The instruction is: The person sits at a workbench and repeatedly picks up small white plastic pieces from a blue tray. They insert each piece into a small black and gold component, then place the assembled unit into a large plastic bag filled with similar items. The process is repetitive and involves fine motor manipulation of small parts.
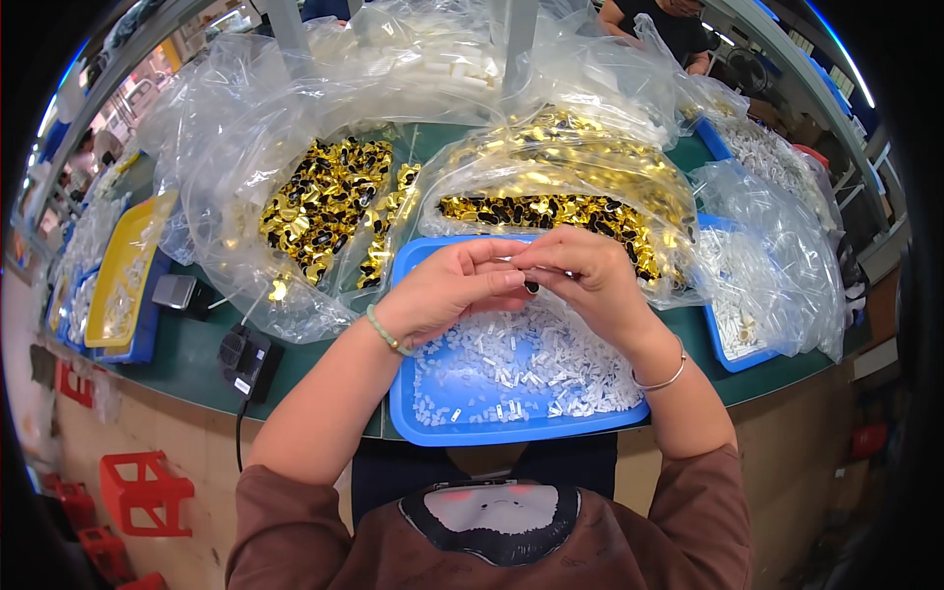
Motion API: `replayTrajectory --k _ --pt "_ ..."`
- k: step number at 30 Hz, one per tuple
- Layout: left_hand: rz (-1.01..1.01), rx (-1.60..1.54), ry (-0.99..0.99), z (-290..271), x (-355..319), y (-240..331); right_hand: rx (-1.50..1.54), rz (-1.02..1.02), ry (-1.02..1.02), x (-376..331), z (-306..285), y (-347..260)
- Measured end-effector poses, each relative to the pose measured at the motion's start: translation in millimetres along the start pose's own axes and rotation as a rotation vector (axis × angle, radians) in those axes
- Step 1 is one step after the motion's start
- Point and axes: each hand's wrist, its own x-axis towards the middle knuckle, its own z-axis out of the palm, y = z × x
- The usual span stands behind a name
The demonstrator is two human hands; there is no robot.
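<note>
Over the blue tray [511, 433], my two hands meet with their fingertips together. Thumb and fingers of my left hand [460, 283] are closed, and a small black piece [532, 288] juts out at their tips. My right hand [580, 264] pinches right against them; what sits in its fingertips is hidden. Small white plastic parts [580, 379] lie scattered in the tray below, thicker toward the right side. Behind my hands, a clear plastic bag [472, 162] holds many gold-and-black pieces [551, 211].
Another bag of gold-and-black pieces [329, 202] lies open at the left. A yellow tray [123, 275] is stacked on a blue one, near a black power adapter [246, 359]. At right stands a blue tray of white parts [737, 329]. A person [669, 29] sits across the table.
</note>
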Motion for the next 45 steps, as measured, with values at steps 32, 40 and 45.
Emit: replayTrajectory --k 32,40,45 --pt "0.452 0.405 0.264 5.8 1.2 -10.4 0.165 0.253 0.129 -0.9 -0.7 -21.0" --pt "0.309 0.191 0.160 0.7 1.8 -8.0 0.015 0.159 0.142 -0.5 5.4 -18.9" --pt "0.262 0.205 0.167 2.2 -1.4 -3.5 0.006 0.170 0.142 -0.3 1.4 -22.8"
